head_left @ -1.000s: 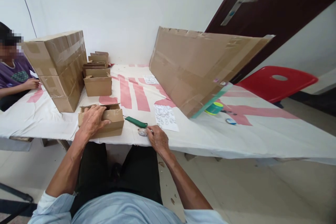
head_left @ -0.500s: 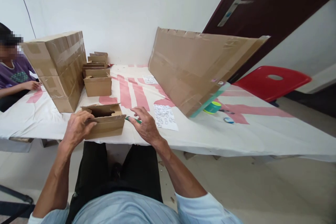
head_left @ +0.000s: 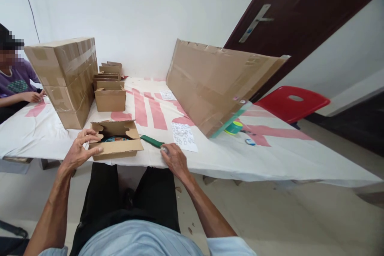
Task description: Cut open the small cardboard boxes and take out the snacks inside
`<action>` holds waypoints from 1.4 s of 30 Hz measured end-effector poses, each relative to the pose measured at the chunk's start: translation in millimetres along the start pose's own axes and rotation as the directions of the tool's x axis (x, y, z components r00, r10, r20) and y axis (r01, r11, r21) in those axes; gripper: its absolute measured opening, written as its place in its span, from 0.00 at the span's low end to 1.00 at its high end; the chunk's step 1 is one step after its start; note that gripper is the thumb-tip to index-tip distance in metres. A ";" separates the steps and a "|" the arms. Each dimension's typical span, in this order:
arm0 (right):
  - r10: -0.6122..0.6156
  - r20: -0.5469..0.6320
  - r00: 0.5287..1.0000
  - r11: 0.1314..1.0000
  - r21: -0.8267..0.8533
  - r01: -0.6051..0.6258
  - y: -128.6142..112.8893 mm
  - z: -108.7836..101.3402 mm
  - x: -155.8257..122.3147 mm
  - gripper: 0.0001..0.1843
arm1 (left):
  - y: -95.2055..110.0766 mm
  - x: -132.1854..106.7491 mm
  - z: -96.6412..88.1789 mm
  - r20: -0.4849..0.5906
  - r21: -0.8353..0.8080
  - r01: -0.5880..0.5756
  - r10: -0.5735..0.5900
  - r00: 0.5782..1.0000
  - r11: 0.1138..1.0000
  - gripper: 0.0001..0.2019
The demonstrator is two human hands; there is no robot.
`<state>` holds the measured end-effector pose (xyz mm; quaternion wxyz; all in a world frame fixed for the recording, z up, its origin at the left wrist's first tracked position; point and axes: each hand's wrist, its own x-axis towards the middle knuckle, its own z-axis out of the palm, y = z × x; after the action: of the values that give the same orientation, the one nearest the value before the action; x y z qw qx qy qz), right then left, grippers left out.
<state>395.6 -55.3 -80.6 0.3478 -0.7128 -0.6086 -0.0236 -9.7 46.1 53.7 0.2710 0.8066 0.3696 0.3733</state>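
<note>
An open cardboard box (head_left: pixel 117 153) sits at the table's front edge with its flaps raised. Inside lies something with a blue and red pattern (head_left: pixel 115 139), partly hidden by the front flap. My left hand (head_left: pixel 78 149) grips the box's left end, thumb over the front flap and fingers on the end flap. To the right of the box, my right hand (head_left: pixel 175 159) is closed on the near end of a flat, dark green strip (head_left: pixel 152 141). The strip lies low over the cloth and points toward the box; its exact kind is unclear.
Tall stacked cartons (head_left: pixel 67 84) stand at left, with several small open boxes (head_left: pixel 110 100) beside them. A large cardboard sheet (head_left: pixel 222 84) leans at right. Printed paper (head_left: pixel 184 137), a green tape roll (head_left: pixel 233 128) and a red chair (head_left: pixel 294 104) are nearby. Another person (head_left: pixel 18 80) sits far left.
The box's opening has widened and its patterned contents now show. My right hand has drawn back toward the table edge, bringing the green strip into fuller view. My left hand stays on the box.
</note>
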 end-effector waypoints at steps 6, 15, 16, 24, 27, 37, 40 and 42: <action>0.213 -0.257 0.943 0.947 -0.183 -0.264 92.7 -49.4 4.2 0.19 | -27.5 16.2 -5.4 0.063 0.070 0.103 -0.107 0.992 0.992 0.41; 0.422 -0.200 0.884 0.813 -0.347 -0.467 180.7 -68.1 0.5 0.22 | -40.3 43.0 0.4 0.156 -0.030 0.095 -0.089 0.984 0.995 0.52; 0.420 -0.186 0.888 0.819 -0.345 -0.459 182.2 -65.3 0.1 0.22 | -39.3 43.5 1.4 0.161 -0.021 0.105 -0.100 0.982 0.994 0.54; 0.335 -0.302 0.892 0.866 -0.274 -0.418 158.9 -54.4 9.2 0.24 | -28.1 38.3 6.3 0.186 0.022 0.112 -0.114 0.976 0.993 0.58; 0.240 -0.315 0.918 0.929 -0.200 -0.311 121.0 -56.6 28.0 0.23 | -22.2 35.5 8.2 0.187 0.031 0.132 -0.136 0.973 0.991 0.61; -0.134 -0.049 0.990 0.956 0.257 0.142 -99.6 -40.4 74.7 0.28 | -3.5 15.5 17.6 0.166 0.011 0.140 -0.140 0.976 0.990 0.63; -0.135 0.064 0.989 0.984 0.121 0.127 -142.6 -33.5 75.2 0.35 | -3.0 11.0 21.8 0.150 0.014 0.152 -0.152 0.977 0.988 0.63; -0.097 0.135 0.986 0.995 0.007 0.097 -158.3 -30.9 74.1 0.33 | -4.1 7.8 24.7 0.134 0.011 0.158 -0.158 0.978 0.987 0.64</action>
<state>286.8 -5.7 50.6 0.3044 -0.6824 -0.6646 0.0078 12.0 50.7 39.8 0.3238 0.7982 0.4133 0.2953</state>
